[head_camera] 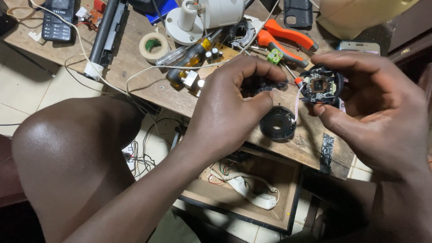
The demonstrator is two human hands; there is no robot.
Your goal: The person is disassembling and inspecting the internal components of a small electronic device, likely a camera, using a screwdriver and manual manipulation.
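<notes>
I look down from my head camera on a worn wooden workbench point(148, 90), the largest thing in view, crowded with tools. Below its edge sits an open wooden drawer point(270, 180) holding a white corded handset. On the bench lie orange-handled pliers point(288, 38), an amber-handled screwdriver point(193, 54), a roll of cream tape point(154, 46) and a black keypad phone point(57, 18).

My right hand point(378, 112) is closed in a pinch on a small round black camera module with its green circuit board exposed point(320, 85), thumb under it and fingers over the top, lifted just above the bench. A thin white and red wire runs from it down to a black ring-shaped housing point(277, 123) resting on the bench edge.

My left hand point(229, 103) is curled, its fingertips point(270, 72) gripping a small dark part just beside the module; I cannot tell what it is.

In my judgement, doing this well means keeping the module steady, the wire slack and pressure off the board.
</notes>
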